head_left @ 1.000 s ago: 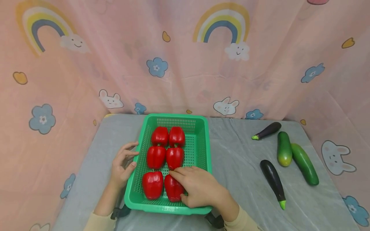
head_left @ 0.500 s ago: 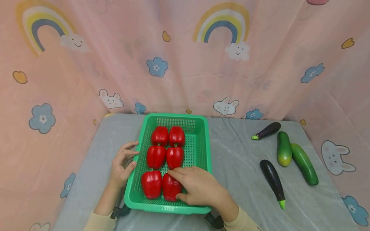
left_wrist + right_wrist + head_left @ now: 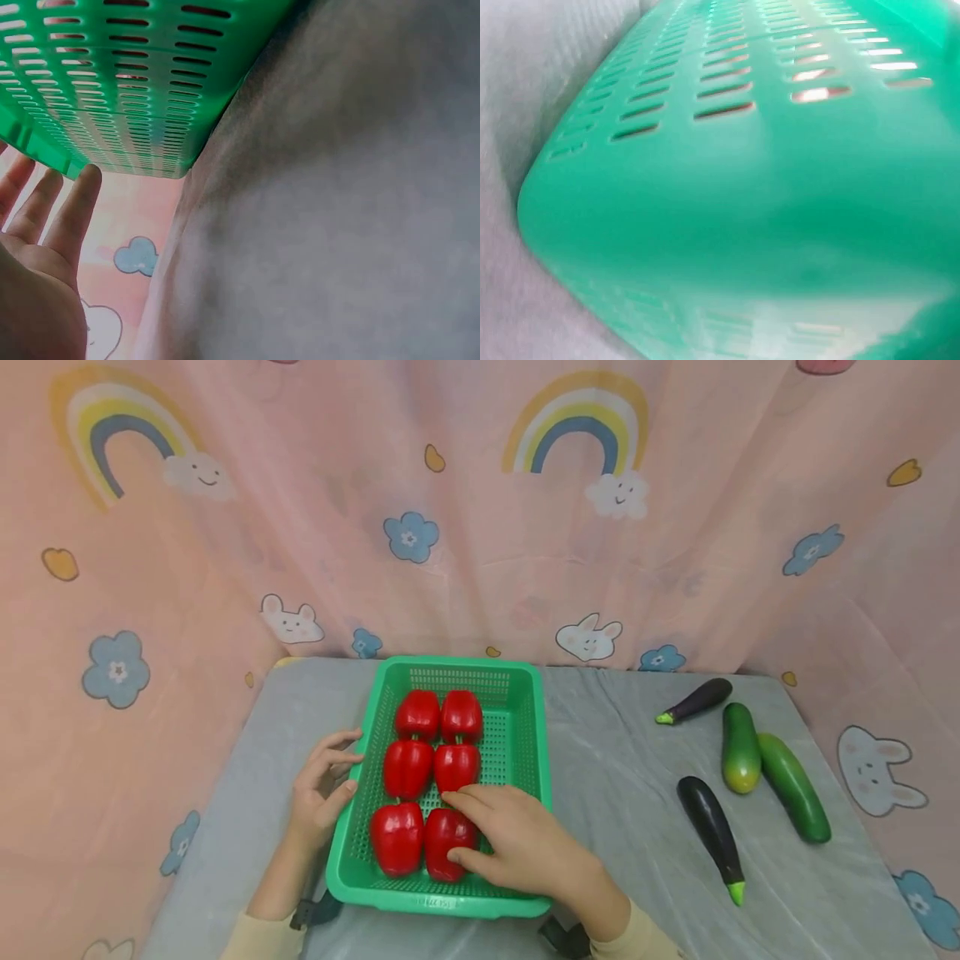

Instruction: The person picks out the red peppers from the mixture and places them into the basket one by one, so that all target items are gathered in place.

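Note:
In the head view, several red bell peppers [image 3: 407, 768] sit in two columns inside a green plastic basket [image 3: 510, 672]. My right hand [image 3: 525, 839] is over the basket's near right part, its index finger and thumb stretched out at the top and side of the near right bell pepper [image 3: 447, 843]. Another pepper [image 3: 397, 839] lies just left of that one. My left hand [image 3: 318, 789] is at the basket's left side, fingers loosely spread with the tips right at the rim; the left wrist view shows these fingers [image 3: 71, 217] under the rim. The right wrist view holds only the basket's outer corner [image 3: 705, 195].
Right of the basket on the grey-covered table [image 3: 600, 760] lie two eggplants, one far [image 3: 697, 700] and one near [image 3: 711, 835]. Beside them are a short green cucumber-like vegetable [image 3: 740, 747] and a longer one [image 3: 793, 789]. A pink patterned curtain [image 3: 480, 568] hangs behind.
The near right pepper has shifted slightly left, close to its neighbour. My right hand has loosened and risen a little, its thumb moving up over the pepper. The left hand stays at the rim.

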### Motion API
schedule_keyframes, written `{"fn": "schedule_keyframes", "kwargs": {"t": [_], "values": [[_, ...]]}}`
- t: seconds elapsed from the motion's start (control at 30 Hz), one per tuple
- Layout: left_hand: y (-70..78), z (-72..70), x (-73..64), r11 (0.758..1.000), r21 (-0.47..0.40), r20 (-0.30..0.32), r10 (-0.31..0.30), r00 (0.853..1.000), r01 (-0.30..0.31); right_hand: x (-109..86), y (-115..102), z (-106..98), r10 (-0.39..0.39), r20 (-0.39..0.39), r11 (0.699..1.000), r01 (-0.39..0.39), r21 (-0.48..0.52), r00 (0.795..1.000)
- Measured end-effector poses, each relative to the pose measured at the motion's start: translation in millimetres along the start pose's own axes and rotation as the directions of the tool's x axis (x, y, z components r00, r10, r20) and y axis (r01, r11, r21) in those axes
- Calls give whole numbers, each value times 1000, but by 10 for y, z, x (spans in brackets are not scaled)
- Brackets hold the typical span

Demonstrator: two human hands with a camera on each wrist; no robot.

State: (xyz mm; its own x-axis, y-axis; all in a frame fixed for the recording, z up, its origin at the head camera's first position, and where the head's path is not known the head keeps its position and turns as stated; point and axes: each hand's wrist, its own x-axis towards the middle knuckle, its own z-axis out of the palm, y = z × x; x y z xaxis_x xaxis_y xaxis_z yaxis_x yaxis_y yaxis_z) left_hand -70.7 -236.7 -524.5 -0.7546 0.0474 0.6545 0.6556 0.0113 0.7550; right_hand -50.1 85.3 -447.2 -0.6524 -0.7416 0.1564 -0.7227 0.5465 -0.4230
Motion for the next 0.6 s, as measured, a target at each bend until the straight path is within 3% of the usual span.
{"fn": "schedule_keyframes", "kwargs": {"t": [0.2,0.4,0.5,0.6], "values": [[9,-20,35,999,10,24,-46,999,46,-100,114,-130,8,-160,1000,-4,26,987],[57,-64,70,989,87,60,-123,991,118,-341,393,-261,28,-299,999,-37,-24,954],[93,-90,81,973,162,58,-177,982,166,-469,527,-359,54,-314,996,-75,-56,948],[121,-114,106,942,252,47,-243,969,224,-616,643,-490,114,-282,989,-136,-62,953]]}}
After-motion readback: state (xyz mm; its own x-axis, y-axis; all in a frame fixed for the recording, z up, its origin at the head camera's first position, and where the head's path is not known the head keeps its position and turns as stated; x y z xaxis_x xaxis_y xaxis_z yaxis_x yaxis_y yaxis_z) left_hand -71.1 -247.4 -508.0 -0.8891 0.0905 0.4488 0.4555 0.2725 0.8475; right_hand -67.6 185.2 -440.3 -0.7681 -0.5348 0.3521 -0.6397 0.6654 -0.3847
